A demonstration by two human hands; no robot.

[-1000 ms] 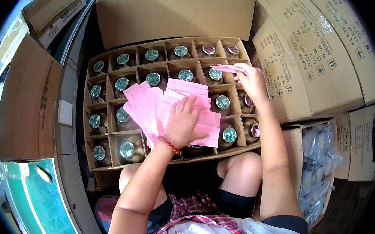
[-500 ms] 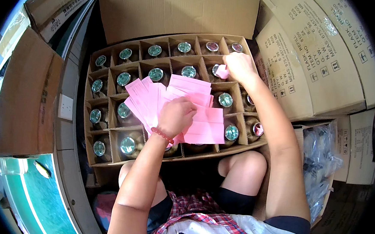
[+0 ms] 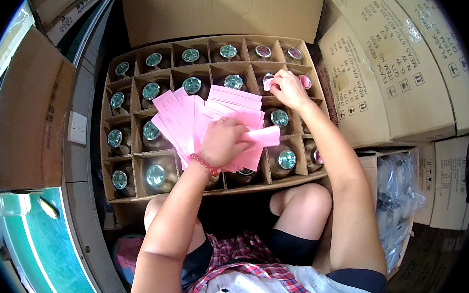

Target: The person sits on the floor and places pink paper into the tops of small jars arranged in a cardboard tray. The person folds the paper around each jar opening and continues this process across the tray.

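Note:
A divided cardboard carton holds rows of silvery glass flask refills, mouths up, one to a cell. A fan of pink paper slips lies over the middle cells. Above it my left hand, a red bead bracelet at the wrist, is closed on the slips; one slip curls up beside its fingers. At the right, my right hand pinches a folded pink slip at the mouth of a flask in the second row from the back. Beside that hand, pink shows inside another flask's mouth.
Tall printed cartons stand along the right. Below them an open box holds items in clear plastic. At left are a brown carton flap and a green tabletop. An upright cardboard flap rises behind the flasks.
My right hand has shifted slightly left and down, and its slip now sits at the flask's mouth. Near my left hand, a slip that lay flat now curls up. The view has shifted a little.

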